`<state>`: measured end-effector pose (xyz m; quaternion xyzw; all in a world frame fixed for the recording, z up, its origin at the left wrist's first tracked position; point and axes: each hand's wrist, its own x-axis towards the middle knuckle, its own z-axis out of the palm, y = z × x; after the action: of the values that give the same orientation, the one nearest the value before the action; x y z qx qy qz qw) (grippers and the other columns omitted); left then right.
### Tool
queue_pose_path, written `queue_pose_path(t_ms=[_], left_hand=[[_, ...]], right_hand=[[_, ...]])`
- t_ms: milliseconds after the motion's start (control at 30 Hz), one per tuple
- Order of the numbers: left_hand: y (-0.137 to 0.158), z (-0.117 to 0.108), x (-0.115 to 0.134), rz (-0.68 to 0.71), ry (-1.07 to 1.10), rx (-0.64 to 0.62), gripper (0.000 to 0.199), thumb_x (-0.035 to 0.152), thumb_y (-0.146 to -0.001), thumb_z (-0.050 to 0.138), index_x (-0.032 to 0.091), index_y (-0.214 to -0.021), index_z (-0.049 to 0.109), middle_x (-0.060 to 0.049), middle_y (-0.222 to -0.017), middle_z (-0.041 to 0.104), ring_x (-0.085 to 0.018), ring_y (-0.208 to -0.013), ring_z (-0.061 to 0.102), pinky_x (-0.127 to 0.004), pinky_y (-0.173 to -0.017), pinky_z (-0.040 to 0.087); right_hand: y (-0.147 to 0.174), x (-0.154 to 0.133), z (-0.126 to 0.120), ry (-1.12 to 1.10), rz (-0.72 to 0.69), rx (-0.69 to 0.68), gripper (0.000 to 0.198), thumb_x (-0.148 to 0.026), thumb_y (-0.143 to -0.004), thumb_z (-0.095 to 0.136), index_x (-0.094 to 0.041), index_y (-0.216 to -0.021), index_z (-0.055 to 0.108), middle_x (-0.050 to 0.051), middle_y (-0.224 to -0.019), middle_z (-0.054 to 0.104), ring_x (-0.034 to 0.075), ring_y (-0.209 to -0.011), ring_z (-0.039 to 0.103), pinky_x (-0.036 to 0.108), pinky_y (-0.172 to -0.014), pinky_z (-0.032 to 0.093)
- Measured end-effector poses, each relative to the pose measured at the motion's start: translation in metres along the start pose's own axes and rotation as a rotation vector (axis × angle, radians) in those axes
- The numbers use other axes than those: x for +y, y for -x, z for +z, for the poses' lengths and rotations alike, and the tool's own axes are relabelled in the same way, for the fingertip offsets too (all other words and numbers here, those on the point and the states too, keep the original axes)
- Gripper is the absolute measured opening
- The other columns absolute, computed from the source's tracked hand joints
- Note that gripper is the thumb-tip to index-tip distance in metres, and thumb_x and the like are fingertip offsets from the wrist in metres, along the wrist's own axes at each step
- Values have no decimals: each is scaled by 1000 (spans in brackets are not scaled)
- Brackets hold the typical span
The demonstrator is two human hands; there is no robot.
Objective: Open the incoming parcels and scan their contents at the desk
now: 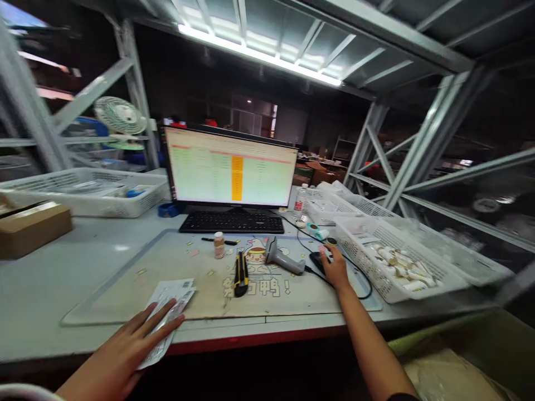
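Note:
My left hand (137, 340) lies with its fingers stretched out over white printed packets (175, 289) at the front left of the desk mat. Part of the packets reaches past the desk's front edge under my fingers. My right hand (335, 268) rests over a black computer mouse (316, 260), with its fingers curved around it. Between my hands lie a grey barcode scanner (284, 259) and a yellow-and-black box cutter (241, 274). A small bottle (218, 245) stands upright near a black pen (229, 242).
A lit monitor (232, 167) stands behind a black keyboard (232, 222). White baskets line both sides; the right basket (363, 262) holds several small white rolls or tubes. A cardboard box (35, 228) sits at far left. The scanner's black cable (370, 284) loops around the mouse. Metal shelf posts frame the desk.

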<state>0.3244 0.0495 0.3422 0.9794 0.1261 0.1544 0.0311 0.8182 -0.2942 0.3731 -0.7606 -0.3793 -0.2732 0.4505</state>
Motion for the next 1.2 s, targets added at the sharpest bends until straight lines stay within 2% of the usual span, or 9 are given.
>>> queue_pose_path(t_ms=[133, 333, 433, 567, 733, 833, 933, 1100, 1200], left_hand=[[20, -32, 11, 23, 135, -27, 82, 9, -75, 52, 38, -152, 61, 2, -161, 50, -29, -145, 55, -37, -119, 48], [25, -69, 50, -296, 546, 428, 32, 46, -101, 57, 21, -118, 67, -2, -93, 78, -18, -74, 75, -18, -68, 56], [4, -75, 92, -273, 739, 457, 32, 50, -100, 61, 19, -102, 71, -4, -94, 76, -19, -86, 74, -19, -77, 57], [-30, -68, 136, -281, 970, 437, 36, 52, -98, 63, 17, -97, 74, -9, -100, 76, -23, -94, 74, -26, -85, 60], [-42, -53, 162, -402, 1242, 339, 49, 59, -85, 80, 20, -114, 71, -9, -103, 78, -25, -88, 74, -28, -75, 61], [-39, -51, 159, -372, 1404, 264, 75, 75, -82, 76, 20, -131, 62, -9, -98, 77, -23, -77, 71, -30, -71, 60], [-48, -53, 138, -224, 1519, 246, 82, 84, -86, 62, 19, -135, 59, -16, -113, 75, -30, -89, 73, -36, -72, 62], [-89, -64, 107, -134, 1470, 270, 62, 70, -97, 61, 14, -123, 65, -18, -104, 75, -30, -89, 73, -36, -67, 62], [-99, -85, 109, -19, 1395, 265, 52, 63, -99, 63, 13, -113, 69, -15, -94, 75, -26, -81, 72, -33, -66, 61]], right_hand=[[-2, 4, -4, -5, 5, 30, 51, -58, -99, 53, -14, -119, 70, 19, -118, 72, 34, -108, 67, 52, -89, 58], [-10, -52, -19, -122, 18, 23, 54, -64, -96, 61, -16, -117, 72, 17, -114, 74, 32, -101, 69, 52, -95, 55], [7, -129, -25, -487, 8, -387, 56, -64, -98, 63, -23, -136, 65, 14, -128, 70, 29, -110, 68, 46, -97, 55], [50, -224, -22, -843, -16, -942, 97, -67, -83, 83, -29, -162, 40, 14, -144, 59, 27, -115, 65, 38, -93, 55], [85, -252, -25, -726, 160, -1026, 38, -53, -86, 83, -18, -95, 71, -2, -76, 56, 13, -67, 45, 25, -58, 34], [89, -238, -49, -704, 167, -927, 45, -56, -83, 84, -18, -75, 62, -5, -62, 44, 12, -60, 40, 26, -54, 30], [58, -214, -76, -608, 186, -515, 39, -54, -85, 84, -19, -80, 67, -2, -64, 51, 15, -60, 48, 26, -53, 39], [-103, -144, -71, -537, 132, 291, 44, -55, -91, 76, -14, -104, 69, 5, -88, 68, 21, -81, 66, 33, -69, 58], [-183, -94, -45, -463, 397, 204, 48, -63, -98, 63, -15, -99, 62, 5, -82, 67, 19, -74, 68, 36, -71, 63]])
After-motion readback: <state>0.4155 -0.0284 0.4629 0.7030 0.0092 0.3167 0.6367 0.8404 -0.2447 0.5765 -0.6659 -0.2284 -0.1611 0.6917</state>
